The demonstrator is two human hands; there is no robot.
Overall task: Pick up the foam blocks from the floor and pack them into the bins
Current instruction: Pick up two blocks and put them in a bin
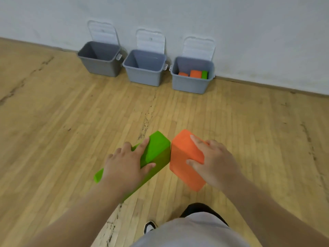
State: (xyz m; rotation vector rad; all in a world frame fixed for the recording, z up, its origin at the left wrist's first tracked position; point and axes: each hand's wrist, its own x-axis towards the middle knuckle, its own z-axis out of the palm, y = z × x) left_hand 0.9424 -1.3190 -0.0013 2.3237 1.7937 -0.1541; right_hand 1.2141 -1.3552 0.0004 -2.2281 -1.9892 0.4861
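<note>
Foam blocks fill both hands. The left hand (pixel 124 163) grips a long green block (pixel 158 147), fingers spread over its top face and thumb hooked round the side nearer the other hand. The block runs from under the wrist out past the fingertips, tilted. The right hand (pixel 213 161) grips an orange block (pixel 183 157), fingers laid over its top and thumb pressed on the face turned toward the left hand. Both blocks are held above the wooden floor (pixel 71 122). Their far corners come together between the two hands, though blur there leaves it unclear whether they actually touch.

Well ahead of the hands, three grey bins stand in a row against the white wall (pixel 249 32), each with its clear lid tipped back. The right-side bin (pixel 190 86), straight ahead of the right hand, holds two packed orange blocks (pixel 195 73) and a packed green block (pixel 204 74). The middle bin (pixel 144 75) is ahead of the left hand, and the left-side bin (pixel 101 66) lies further out to that hand's outer side.

Nearer than the hands, under the right forearm, are a black-and-white shoe (pixel 149 227) and a pale grey trouser leg (pixel 195 232).
</note>
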